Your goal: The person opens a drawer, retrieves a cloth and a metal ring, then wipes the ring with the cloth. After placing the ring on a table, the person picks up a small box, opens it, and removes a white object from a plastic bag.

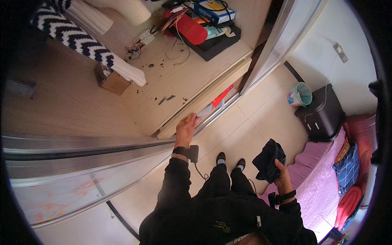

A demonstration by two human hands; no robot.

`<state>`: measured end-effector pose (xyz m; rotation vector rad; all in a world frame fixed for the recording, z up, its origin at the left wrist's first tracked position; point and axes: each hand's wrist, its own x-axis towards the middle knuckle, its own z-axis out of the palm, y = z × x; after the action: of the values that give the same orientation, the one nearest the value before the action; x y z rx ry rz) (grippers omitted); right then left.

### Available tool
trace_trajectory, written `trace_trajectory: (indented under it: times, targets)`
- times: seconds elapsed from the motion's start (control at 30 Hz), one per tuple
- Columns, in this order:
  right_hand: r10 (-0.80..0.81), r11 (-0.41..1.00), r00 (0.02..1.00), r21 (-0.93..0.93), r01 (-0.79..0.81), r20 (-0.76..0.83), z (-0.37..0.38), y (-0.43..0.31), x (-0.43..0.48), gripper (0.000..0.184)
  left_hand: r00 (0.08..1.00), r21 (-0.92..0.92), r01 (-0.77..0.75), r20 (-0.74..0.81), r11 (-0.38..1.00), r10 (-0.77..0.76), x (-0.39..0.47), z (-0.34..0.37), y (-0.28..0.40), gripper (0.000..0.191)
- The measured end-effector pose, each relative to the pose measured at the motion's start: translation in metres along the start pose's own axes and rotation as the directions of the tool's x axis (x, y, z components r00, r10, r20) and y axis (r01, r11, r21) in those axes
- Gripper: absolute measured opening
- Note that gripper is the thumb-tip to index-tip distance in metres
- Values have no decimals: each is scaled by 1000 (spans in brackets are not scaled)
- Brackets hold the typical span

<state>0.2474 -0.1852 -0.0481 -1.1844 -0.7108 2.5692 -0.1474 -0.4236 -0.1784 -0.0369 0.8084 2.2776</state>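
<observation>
My left hand (185,128) rests at the front of a light wooden drawer (211,88) at the bottom of a wardrobe; its fingertips lie by a pale sheet (204,111), and whether they grip it or the drawer is unclear. Beside that sheet, a red paper item (223,96) sticks out by the drawer's front. My right hand (282,176) holds a bunched dark cloth (269,160) over the floor, with the thumb on top. Part of the cloth hides the fingers.
Above the drawer, the wardrobe shelf (153,92) holds a small cardboard box (114,82), a red cap (191,29), cables and a black box (211,49). Knitted sleeves hang over it. To the right stand a dark bedside cabinet (324,113), a bin (300,94) and a pink-covered bed (315,180).
</observation>
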Motion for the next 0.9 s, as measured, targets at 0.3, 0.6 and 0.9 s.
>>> trace_trajectory:
  times: [0.3,0.6,0.9]
  targets:
    - [90,995,996,-29,-90,-19,-8,-25,24,63,992,120,-87,-86,989,98,15,5,19,38]
    - [50,995,998,-89,-52,-32,-7,-52,37,53,979,752,201,-146,628,-139,-10,102,100,44]
    - [46,993,999,-110,-47,-11,21,-67,81,58,868,761,312,-472,569,156,107,121,259,51]
